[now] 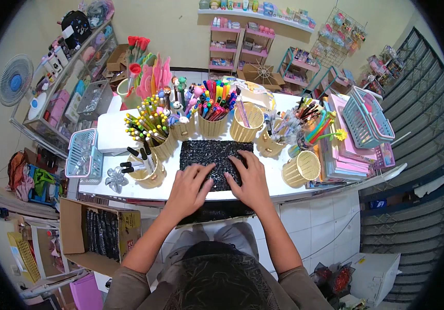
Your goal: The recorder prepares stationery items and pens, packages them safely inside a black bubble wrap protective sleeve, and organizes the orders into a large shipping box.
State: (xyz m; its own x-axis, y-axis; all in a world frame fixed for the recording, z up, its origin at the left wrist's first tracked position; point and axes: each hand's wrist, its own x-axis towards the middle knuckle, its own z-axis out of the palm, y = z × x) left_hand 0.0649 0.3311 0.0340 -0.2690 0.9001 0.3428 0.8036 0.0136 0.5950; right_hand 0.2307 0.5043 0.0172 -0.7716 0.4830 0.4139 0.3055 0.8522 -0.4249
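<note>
A black sheet of bubble wrap (206, 153) lies on the white table in front of me. More black material hangs below the table's front edge. My left hand (190, 187) rests on the sheet's left part, its fingers spread. On the right part lies my right hand (249, 178), also with fingers apart, its thumb pointing toward the left one. Neither hand grips anything. Around the sheet stand woven beige cups: one with markers (152, 174) at the left, one with coloured pens (212, 124) behind, and one (301, 169) tilted at the right.
A blue basket (85, 155) stands at the table's left end beside a silver flower-shaped object (116, 179). Another blue basket (365, 119) sits on stacked pink books (337, 147) at the right. Below left is an open cardboard box (74, 227) holding rolled black bubble wrap (102, 233).
</note>
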